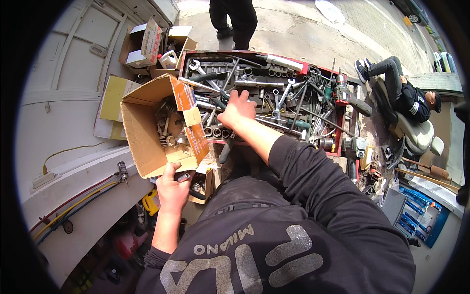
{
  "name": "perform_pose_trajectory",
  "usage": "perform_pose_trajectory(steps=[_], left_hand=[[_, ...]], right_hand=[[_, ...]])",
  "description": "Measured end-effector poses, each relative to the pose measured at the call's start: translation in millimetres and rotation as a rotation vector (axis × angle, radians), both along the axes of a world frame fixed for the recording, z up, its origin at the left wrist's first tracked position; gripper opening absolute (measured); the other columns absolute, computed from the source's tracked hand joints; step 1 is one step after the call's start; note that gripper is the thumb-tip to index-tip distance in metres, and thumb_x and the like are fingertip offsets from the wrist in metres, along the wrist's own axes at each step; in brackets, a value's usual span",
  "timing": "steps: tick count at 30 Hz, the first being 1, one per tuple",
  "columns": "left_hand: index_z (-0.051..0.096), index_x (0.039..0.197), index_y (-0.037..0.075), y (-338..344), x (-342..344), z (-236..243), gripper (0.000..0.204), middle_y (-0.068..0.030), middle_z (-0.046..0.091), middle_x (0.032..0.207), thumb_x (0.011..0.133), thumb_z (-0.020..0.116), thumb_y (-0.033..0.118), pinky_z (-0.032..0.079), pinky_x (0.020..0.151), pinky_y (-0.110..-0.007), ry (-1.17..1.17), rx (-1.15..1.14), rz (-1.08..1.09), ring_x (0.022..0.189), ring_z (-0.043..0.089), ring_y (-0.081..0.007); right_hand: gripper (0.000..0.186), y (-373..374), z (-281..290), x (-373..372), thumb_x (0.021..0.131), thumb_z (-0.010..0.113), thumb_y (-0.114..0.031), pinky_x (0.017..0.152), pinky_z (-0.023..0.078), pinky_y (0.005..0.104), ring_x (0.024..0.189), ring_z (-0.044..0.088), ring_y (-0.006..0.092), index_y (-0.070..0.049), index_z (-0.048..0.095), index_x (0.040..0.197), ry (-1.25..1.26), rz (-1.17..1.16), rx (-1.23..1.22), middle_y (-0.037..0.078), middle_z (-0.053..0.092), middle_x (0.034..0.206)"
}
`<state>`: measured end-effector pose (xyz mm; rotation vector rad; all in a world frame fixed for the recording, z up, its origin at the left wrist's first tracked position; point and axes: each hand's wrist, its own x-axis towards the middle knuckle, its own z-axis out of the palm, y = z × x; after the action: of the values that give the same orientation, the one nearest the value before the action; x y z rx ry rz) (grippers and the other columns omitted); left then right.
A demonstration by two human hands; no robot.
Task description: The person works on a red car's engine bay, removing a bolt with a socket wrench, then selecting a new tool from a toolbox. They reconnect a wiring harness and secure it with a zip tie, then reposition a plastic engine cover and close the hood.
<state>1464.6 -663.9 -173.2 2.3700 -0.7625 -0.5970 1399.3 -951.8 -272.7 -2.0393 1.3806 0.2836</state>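
My left hand grips a tool with a silver tubular end and dark handle, just below an open cardboard box with metal parts inside. My right hand reaches into the red-edged tool tray among sockets, wrenches and bars, its fingers curled on something I cannot make out. The box overlaps the tray's left end. A power drill lies at the tray's right end, above a grey pneumatic tool.
Boxes stand at back left by a white wall. Hoses run along the left ledge. A person's legs stand beyond the tray; another person reclines on a seat at right. A blue tool case lies lower right.
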Motion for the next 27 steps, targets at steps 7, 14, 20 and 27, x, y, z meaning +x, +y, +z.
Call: perform_pose_trajectory(steps=[7,14,20,27], left_hand=[[0.065,0.113,0.001,2.3,1.5,-4.0,0.039,-0.0142,0.083,0.095,0.089,0.095,0.007,0.062,0.080,-0.033,-0.068,-0.027,-0.065,0.086,0.077,-0.0141],[0.064,0.114,0.000,6.5,3.5,-10.2,0.039,-0.0131,0.083,0.096,0.090,0.094,0.005,0.062,0.080,-0.032,-0.058,0.038,-0.033,0.089,0.077,-0.0130],[0.064,0.114,0.000,8.6,2.5,-15.6,0.035,-0.0118,0.083,0.096,0.093,0.092,0.004,0.062,0.078,-0.030,-0.121,-0.014,-0.070,0.087,0.077,-0.0119],[0.065,0.114,0.001,8.7,4.1,-16.0,0.039,-0.0162,0.083,0.100,0.089,0.095,0.008,0.062,0.086,-0.034,-0.021,0.009,0.011,0.092,0.079,-0.0171]], right_hand=[[0.081,11.2,-11.6,-12.5,0.086,0.088,-0.033,0.099,0.061,0.0543,0.116,0.067,0.0520,-0.002,0.052,0.152,-0.052,0.121,-0.084,0.025,0.054,0.145],[0.083,14.5,-10.1,-16.8,0.088,0.090,-0.033,0.095,0.064,0.0534,0.117,0.068,0.0535,-0.002,0.050,0.153,-0.104,0.133,-0.060,0.027,0.050,0.148],[0.091,29.1,-5.6,-15.7,0.089,0.088,-0.029,0.092,0.066,0.0532,0.113,0.071,0.0520,0.001,0.043,0.163,-0.116,0.122,-0.067,0.028,0.050,0.149],[0.084,48.0,-0.7,-18.8,0.091,0.076,-0.014,0.092,0.066,0.0517,0.114,0.071,0.0509,0.001,0.040,0.166,-0.175,0.142,-0.010,0.029,0.048,0.151]])
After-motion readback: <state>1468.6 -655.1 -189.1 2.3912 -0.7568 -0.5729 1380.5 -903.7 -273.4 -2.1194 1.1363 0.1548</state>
